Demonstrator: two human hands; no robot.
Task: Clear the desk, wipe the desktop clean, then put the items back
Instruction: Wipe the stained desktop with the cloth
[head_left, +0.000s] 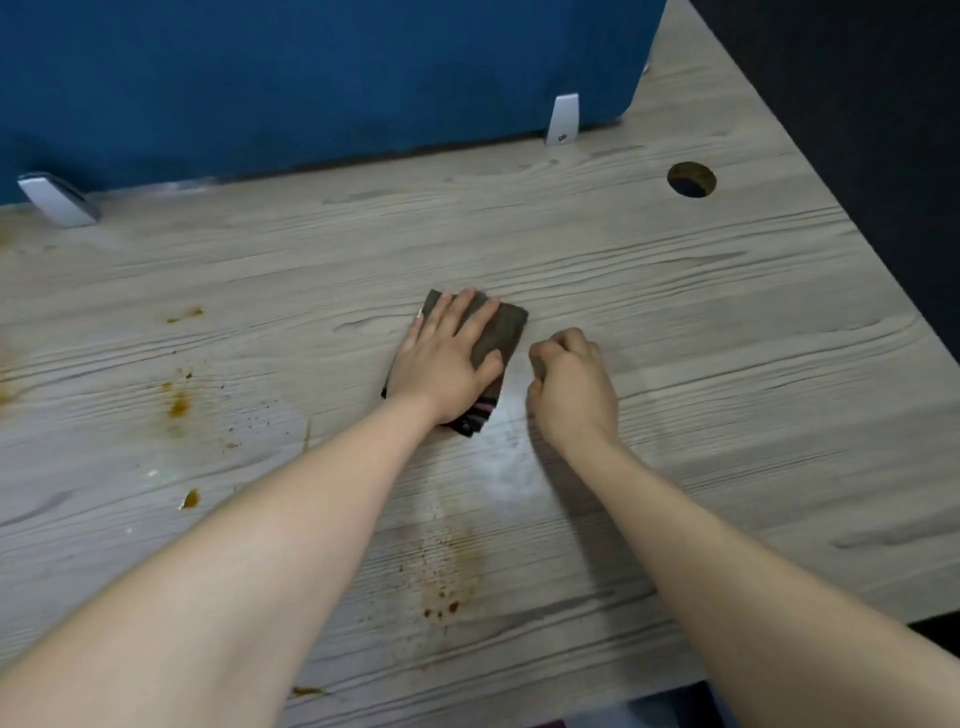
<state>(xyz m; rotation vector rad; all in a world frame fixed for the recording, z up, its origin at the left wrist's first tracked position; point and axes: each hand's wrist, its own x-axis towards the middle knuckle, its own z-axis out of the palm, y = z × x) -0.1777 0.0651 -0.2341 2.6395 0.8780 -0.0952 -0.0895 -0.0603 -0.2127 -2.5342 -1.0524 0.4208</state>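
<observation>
Pressing flat-fingered, your left hand (447, 358) pins the folded cloth (501, 332) to the worktop (727, 312); right hand (569, 387), at its 3 o'clock, fisted, empty; stains (179, 405) at 9 o'clock.

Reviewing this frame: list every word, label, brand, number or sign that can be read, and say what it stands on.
No text can be read in this frame.
Right bracket under the blue divider: a small dark mark near its foot, too small to read.
Cloth under the left hand: pink stripes at its near edge, no lettering visible.
Desk, left bracket: no markings visible.
</observation>
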